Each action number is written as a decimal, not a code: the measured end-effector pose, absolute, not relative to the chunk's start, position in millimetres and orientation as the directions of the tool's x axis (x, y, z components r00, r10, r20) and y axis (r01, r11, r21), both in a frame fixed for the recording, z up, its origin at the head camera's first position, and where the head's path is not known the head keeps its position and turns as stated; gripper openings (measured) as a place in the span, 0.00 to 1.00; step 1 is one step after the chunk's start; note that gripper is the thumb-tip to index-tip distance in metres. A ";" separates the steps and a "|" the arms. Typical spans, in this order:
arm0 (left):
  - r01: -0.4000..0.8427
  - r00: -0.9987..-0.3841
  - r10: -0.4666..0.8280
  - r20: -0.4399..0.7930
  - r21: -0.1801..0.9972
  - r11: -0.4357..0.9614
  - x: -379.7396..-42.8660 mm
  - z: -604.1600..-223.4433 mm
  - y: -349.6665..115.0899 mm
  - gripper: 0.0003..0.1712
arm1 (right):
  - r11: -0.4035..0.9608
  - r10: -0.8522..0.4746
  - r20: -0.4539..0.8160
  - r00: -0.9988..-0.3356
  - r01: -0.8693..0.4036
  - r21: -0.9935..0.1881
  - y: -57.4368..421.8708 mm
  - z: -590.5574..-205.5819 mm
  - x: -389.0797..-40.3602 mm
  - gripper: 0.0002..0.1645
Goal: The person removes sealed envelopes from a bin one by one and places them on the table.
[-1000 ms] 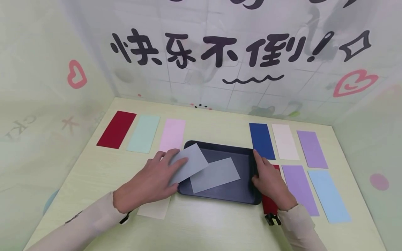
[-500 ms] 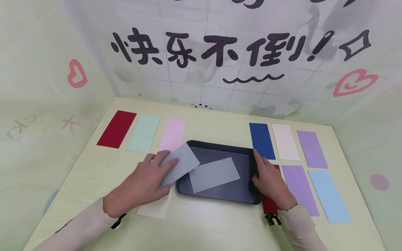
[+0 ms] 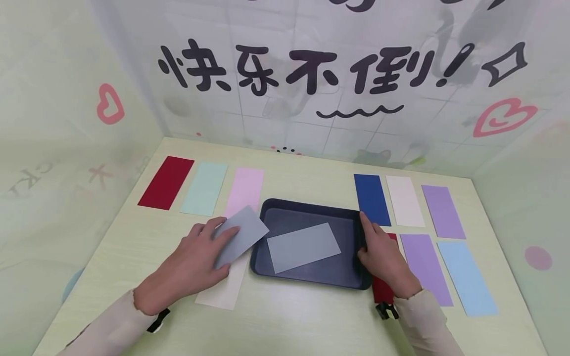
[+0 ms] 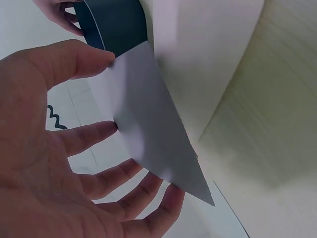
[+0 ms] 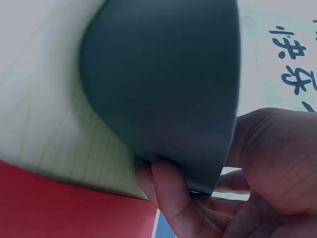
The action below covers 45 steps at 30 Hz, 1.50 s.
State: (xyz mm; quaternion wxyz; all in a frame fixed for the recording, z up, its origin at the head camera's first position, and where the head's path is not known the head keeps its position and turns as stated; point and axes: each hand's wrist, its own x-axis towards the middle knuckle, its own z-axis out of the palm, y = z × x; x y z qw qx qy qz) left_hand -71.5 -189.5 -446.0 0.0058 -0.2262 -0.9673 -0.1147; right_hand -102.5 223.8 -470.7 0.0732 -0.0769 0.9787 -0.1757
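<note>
My left hand holds a grey card off the tray's left side, thumb at one edge and fingertips at the other. In the left wrist view the card slants above the table, its corner by the dark tray. A second grey card lies slanted inside the dark tray. My right hand grips the tray's right rim; in the right wrist view, fingers touch the tray wall. Partly hidden near my left hand are a pink card and a cream card.
Red and mint cards lie at the left. At the right are blue, pale pink, purple and light blue cards, plus another purple and a red card. Printed curtains surround the table.
My left hand has drawn its grey card leftward, away from the card in the tray and off the tray's left part. The right hand and tray stay nearly still.
</note>
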 end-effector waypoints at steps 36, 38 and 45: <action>0.137 -0.988 0.150 -0.028 0.278 0.951 -44.6 -473.3 -253.5 0.37 | 0.917 -0.191 -0.101 -0.976 -0.141 -0.374 223.3 -468.6 -100.7 0.52; 0.112 -0.991 0.126 -0.037 0.267 0.957 -43.9 -473.7 -254.2 0.37 | 0.917 -0.189 -0.100 -0.977 -0.140 -0.373 223.3 -468.1 -100.8 0.52; 0.057 -0.996 0.071 -0.059 0.222 0.973 -44.0 -475.0 -254.0 0.39 | 0.918 -0.183 -0.110 -0.977 -0.130 -0.375 223.6 -468.4 -101.7 0.52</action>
